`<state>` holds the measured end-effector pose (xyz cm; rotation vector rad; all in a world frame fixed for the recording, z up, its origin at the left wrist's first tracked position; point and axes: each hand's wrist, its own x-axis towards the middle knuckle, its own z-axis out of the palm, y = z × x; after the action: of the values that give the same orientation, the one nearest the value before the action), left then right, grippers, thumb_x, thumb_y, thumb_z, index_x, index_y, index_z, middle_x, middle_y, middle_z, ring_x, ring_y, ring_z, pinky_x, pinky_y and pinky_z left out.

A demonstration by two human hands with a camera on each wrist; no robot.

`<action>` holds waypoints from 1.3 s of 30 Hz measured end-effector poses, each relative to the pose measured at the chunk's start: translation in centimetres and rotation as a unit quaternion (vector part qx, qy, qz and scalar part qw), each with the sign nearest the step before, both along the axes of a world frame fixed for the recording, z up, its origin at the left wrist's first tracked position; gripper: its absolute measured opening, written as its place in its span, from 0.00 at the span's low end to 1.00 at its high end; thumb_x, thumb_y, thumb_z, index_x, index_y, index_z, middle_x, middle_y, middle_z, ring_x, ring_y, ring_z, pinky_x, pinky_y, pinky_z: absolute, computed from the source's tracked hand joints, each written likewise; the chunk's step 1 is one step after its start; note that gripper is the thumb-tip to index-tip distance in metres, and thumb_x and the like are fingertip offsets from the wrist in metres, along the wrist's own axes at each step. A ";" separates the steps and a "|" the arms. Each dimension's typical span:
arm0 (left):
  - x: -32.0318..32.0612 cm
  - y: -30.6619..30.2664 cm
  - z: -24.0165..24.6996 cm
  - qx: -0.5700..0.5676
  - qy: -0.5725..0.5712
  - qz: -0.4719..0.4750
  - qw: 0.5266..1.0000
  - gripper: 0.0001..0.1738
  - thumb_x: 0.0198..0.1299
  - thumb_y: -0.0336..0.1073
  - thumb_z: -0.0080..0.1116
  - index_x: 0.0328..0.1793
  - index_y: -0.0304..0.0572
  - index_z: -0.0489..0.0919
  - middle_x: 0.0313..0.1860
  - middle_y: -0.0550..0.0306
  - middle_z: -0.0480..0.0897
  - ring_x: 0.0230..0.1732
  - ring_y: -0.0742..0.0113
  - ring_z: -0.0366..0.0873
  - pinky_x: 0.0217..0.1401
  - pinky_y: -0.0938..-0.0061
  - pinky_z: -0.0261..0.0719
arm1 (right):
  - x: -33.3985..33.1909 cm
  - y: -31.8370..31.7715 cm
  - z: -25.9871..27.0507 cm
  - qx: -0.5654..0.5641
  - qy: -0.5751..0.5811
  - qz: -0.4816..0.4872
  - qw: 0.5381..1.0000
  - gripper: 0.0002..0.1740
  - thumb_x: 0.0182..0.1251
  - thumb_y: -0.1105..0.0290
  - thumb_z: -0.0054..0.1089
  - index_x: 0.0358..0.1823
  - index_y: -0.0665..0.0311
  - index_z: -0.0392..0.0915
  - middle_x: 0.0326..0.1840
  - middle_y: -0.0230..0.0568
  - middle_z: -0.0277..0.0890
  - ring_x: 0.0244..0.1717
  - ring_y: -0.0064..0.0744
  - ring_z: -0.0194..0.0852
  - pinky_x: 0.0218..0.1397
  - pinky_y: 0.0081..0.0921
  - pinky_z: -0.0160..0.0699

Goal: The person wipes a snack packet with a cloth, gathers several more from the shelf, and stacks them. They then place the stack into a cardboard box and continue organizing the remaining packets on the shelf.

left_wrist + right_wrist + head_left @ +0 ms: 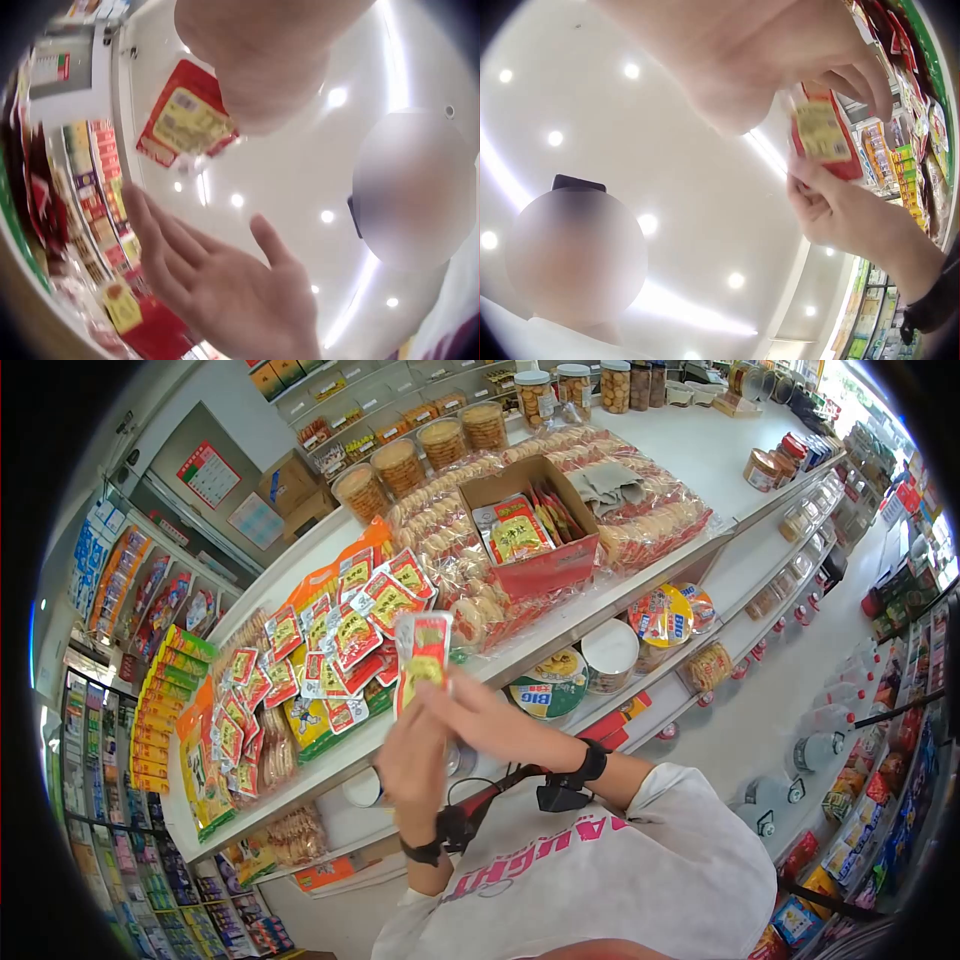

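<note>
My left hand (412, 760) pinches the lower end of a small red-and-yellow snack packet (427, 645), held up over the front of the counter. In the right wrist view, thumb and fingers of that hand grip the packet (821, 131) at its edge. Close beside it, my right hand (495, 725) overlaps the left one in the head view. The left wrist view shows the right hand (232, 292) with its fingers extended and the thumb apart. Similar packets lie in a loose pile (350, 625) just beyond the hands.
A red cardboard box (550, 573) holding more packets stands on bagged round biscuits (650, 540). Biscuit jars (485, 426) line the counter's back. Orange-and-green bags (205, 770) lie under the pile. Instant noodle tubs (550, 685) sit on the shelf below the counter edge.
</note>
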<state>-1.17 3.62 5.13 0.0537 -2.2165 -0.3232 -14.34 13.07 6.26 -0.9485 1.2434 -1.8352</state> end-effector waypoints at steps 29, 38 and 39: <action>-16.8 -0.8 -0.6 0.168 -0.067 -0.096 0.979 0.37 0.69 0.35 0.66 0.83 0.50 0.68 0.84 0.37 0.63 0.83 0.37 0.62 0.82 0.52 0.64 | -12.2 11.3 2.0 -0.007 0.264 -0.500 0.825 0.11 0.73 0.70 0.70 0.47 0.72 0.82 0.35 0.38 0.84 0.35 0.16 0.70 0.38 0.21 0.70; -18.8 -0.8 -3.4 0.209 0.041 -0.047 0.976 0.23 0.64 0.32 0.74 0.61 0.39 0.76 0.55 0.47 0.81 0.51 0.56 0.83 0.59 0.63 0.82 | -10.7 14.7 1.8 -0.030 0.155 -0.536 0.829 0.15 0.83 0.65 0.60 0.60 0.70 0.78 0.49 0.34 0.84 0.45 0.14 0.79 0.48 0.19 0.81; -19.0 -0.8 -3.4 0.198 0.060 -0.051 0.977 0.23 0.63 0.32 0.75 0.60 0.39 0.76 0.53 0.48 0.81 0.48 0.58 0.83 0.56 0.65 0.83 | -10.5 14.9 1.8 -0.045 0.137 -0.529 0.836 0.15 0.84 0.65 0.59 0.60 0.70 0.78 0.49 0.33 0.83 0.45 0.14 0.78 0.48 0.19 0.80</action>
<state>-20.14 2.79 1.70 0.1331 -2.0097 -0.8004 -24.86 28.00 8.01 -0.5829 2.1547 -2.6485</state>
